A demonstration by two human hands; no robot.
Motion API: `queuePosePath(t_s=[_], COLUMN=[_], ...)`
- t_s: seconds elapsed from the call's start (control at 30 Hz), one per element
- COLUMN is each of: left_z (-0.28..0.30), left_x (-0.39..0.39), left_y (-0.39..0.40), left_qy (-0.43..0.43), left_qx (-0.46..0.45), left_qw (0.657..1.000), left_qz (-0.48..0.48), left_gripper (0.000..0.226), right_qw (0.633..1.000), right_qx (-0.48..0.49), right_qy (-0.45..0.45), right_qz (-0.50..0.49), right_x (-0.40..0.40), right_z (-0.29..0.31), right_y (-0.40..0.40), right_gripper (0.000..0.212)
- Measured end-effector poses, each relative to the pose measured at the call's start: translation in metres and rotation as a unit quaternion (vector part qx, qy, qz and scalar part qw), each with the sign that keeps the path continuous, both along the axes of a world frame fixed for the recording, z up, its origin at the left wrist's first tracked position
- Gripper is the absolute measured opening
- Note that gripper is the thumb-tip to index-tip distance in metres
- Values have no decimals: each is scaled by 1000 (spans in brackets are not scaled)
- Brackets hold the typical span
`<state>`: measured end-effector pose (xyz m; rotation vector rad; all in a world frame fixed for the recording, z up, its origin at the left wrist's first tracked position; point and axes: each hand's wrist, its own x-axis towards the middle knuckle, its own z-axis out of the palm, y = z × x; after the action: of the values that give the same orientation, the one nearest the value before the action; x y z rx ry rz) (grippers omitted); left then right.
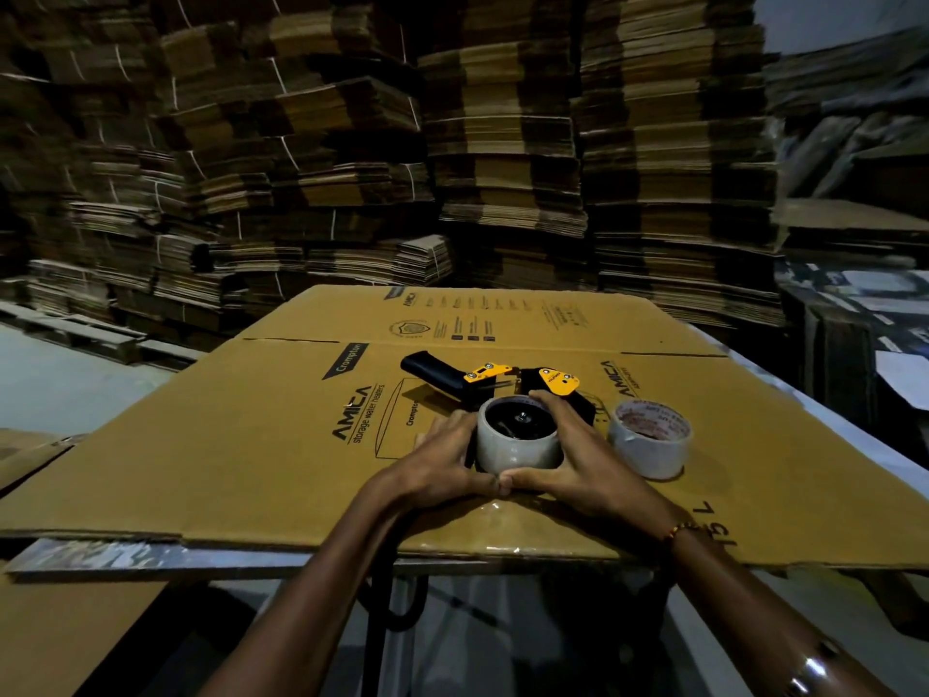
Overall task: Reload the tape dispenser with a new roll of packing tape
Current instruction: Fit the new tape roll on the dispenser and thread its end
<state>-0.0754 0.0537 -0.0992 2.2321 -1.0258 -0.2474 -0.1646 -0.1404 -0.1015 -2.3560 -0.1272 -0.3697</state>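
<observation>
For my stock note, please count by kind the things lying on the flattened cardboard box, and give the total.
Rolls of clear packing tape: 2, one held between both hands, one standing free at the right
Black and yellow tape dispenser: 1
Total: 3

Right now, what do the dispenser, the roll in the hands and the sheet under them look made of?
Tape dispenser: black handle and body look like matte plastic; yellow plates could be painted metal or plastic, with small fasteners showing.
Held tape roll: pale, slightly glossy film wound on a core; both hands grip it.
Flattened box: brown matte corrugated cardboard, printed, creased at the folds.
</observation>
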Motion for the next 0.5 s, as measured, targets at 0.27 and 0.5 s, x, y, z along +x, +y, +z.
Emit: queuePosePath(t_s=[0.27, 0.5], left_z=[0, 4], left_x=[8, -1], left_y=[7, 8], left_qy=[78, 224], left_qx=[-13, -136], left_qw=[996, 964], left_qz=[-31, -32], left_gripper=[87, 96], right_qw=[1000, 1000], right_qx=[0, 16], right_qy=[-5, 3], right_qz=[-1, 3], right_x=[-2, -4], right_z=[-4, -5], right_y=[2, 5], right_gripper=[92, 100])
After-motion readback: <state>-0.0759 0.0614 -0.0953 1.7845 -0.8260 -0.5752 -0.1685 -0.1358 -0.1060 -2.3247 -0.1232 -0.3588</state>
